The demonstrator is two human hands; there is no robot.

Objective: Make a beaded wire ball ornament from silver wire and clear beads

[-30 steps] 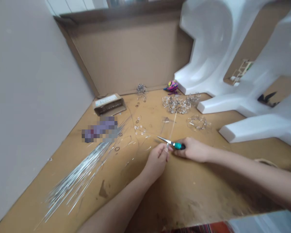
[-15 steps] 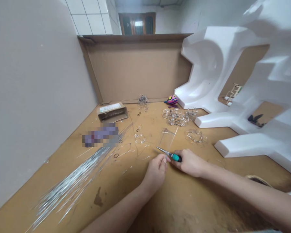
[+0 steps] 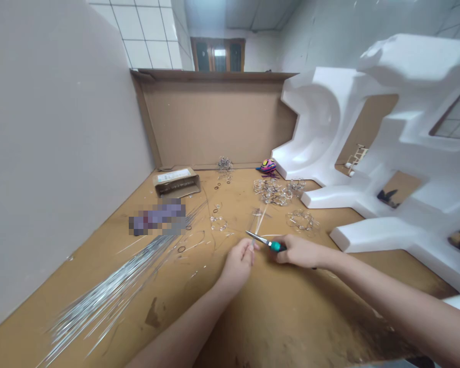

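My left hand [image 3: 238, 259] is closed in a pinch on thin metal wire [image 3: 259, 223], whose pale strands stick up and away from the fingertips. My right hand [image 3: 301, 250] grips long-nose pliers [image 3: 275, 246] with teal and black handles. The pointed jaws lie across the wire just above my left fingertips; I cannot tell whether they bite on it. Left of the hands, a long bundle of straight silver wires [image 3: 126, 276] lies spread on the brown board. Beyond my left hand is a ring of clear beads [image 3: 218, 223]. Bent wire rings [image 3: 303, 221] lie beyond my right hand.
A small open cardboard box [image 3: 177, 184] stands back left, near a blurred purple item [image 3: 157, 216]. More wire pieces [image 3: 273, 191] are heaped by a colourful pouch-like object [image 3: 268, 166]. White foam packing [image 3: 318, 128] stands right; a cardboard wall [image 3: 222, 120] closes the back.
My hands have drawn slightly apart, the left one shifting left. The wire strands now point up past the pliers' jaws. The camera view has tilted a little upward.
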